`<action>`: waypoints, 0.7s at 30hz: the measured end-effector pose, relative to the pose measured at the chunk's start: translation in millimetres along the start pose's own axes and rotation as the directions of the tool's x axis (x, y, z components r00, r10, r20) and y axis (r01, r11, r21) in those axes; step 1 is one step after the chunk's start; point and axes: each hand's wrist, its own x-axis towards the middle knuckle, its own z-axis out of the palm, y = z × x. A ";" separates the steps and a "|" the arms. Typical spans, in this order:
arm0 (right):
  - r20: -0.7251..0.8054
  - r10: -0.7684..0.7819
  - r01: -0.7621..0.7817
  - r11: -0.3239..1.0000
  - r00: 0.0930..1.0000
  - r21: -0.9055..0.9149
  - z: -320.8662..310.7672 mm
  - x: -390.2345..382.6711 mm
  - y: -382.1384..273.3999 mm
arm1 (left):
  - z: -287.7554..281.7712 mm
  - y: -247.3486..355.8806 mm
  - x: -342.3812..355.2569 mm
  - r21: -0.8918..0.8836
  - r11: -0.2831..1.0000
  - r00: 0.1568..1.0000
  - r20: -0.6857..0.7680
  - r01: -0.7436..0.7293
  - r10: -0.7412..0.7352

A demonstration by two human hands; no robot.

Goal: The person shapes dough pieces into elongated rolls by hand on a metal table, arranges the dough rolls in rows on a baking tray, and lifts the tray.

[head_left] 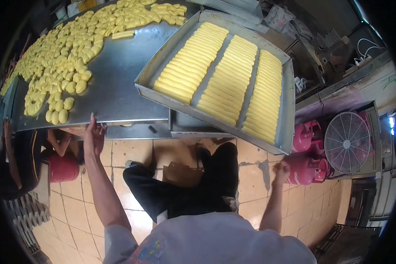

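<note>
The person is standing at the edge of a steel table [119, 83], looking straight down. The left hand [93, 136] is reaching up to the table's near edge, fingers [92, 121] spread and pointing up, touching the rim or just short of it; it is gripping nothing. Just above that hand, yellow dough pieces [59, 66] are lying loose across the left half of the table, a wide scatter running toward the far corner, with a few rounder lumps sitting nearest the hand.

The right hand [280, 170] is hanging low, well below a metal tray [288, 132] and off to its right corner. It is curled loosely into a soft fist, and I cannot tell whether anything is inside it. The tray is sitting tilted across the right end of the table, its near corner jutting out over the floor. Inside it, yellow dough sticks [231, 75] are lined up in three neat rows, side by side, touching one another.

Behind the right hand, two pink gas cylinders [306, 154] are standing on the tiled floor [132, 154], and a round fan [346, 141] is facing out just beside them. Another person's arm [57, 143] is showing under the table at the left, near a red cylinder [64, 167]. Dark trousers [180, 189] and a pale shirt [207, 240] are filling the lower middle.
</note>
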 end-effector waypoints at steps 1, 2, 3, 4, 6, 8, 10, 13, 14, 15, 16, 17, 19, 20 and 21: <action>-0.086 -0.012 0.018 0.998 0.996 0.068 6.9 17.2 -29.8 | 6.8 -6.7 -7.6 0.084 0.996 0.989 -0.147 -0.009 0.021; -0.135 -0.104 0.107 0.994 0.985 0.015 25.8 18.4 -80.6 | 15.3 -11.4 -17.7 0.169 0.986 0.955 -0.293 -0.006 0.056; -0.047 -0.148 0.155 0.967 0.988 0.201 17.9 36.0 -96.7 | 36.0 -19.7 -30.2 0.248 0.967 0.922 -0.362 -0.048 0.138; -0.051 -0.139 0.147 0.946 0.989 0.289 32.3 36.3 -133.7 | 53.0 -26.0 -44.6 0.338 0.938 0.873 -0.429 -0.083 0.232; 0.083 -0.101 0.068 0.941 0.991 0.330 68.6 26.4 -200.4 | 52.8 -57.0 -50.7 0.465 0.840 0.769 -0.415 -0.280 0.487; 0.145 -0.083 0.033 0.949 0.986 0.315 89.2 34.1 -222.4 | 117.2 -67.6 -81.4 0.580 0.720 0.737 -0.281 -0.380 0.615; 0.354 0.084 -0.134 0.984 0.932 0.120 103.1 47.3 -231.4 | 164.3 -72.8 -98.9 0.486 0.737 0.805 -0.107 -0.470 0.584; 0.533 0.233 -0.213 0.972 0.813 -0.100 122.5 69.2 -228.6 | 204.0 -69.2 -104.0 0.410 0.816 0.895 0.001 -0.408 0.446; 0.536 0.222 -0.208 0.974 0.815 -0.087 126.7 68.9 -227.0 | 211.0 -67.9 -104.2 0.393 0.857 0.937 0.037 -0.334 0.348; 0.544 0.268 -0.298 0.954 0.795 -0.034 134.9 63.6 -227.2 | 214.4 -67.7 -104.8 0.392 0.851 0.932 0.045 -0.348 0.360; 0.556 0.311 -0.386 0.923 0.771 0.018 140.8 61.3 -226.2 | 216.0 -68.4 -105.9 0.397 0.859 0.944 0.078 -0.324 0.320; 0.576 0.337 -0.438 0.898 0.745 0.042 142.1 66.4 -220.0 | 216.9 -68.1 -106.3 0.404 0.864 0.954 0.111 -0.299 0.279; 0.602 0.327 -0.456 0.887 0.728 0.071 140.4 71.1 -211.7 | 215.7 -65.5 -106.3 0.373 0.894 0.968 0.126 -0.250 0.218; 0.624 0.328 -0.478 0.874 0.710 0.084 139.5 71.7 -208.7 | 216.0 -63.8 -105.5 0.343 0.922 0.980 0.137 -0.182 0.142; 0.628 0.320 -0.475 0.875 0.709 0.090 138.3 72.1 -207.3 | 218.3 -61.3 -107.2 0.347 0.924 0.985 0.119 -0.161 0.127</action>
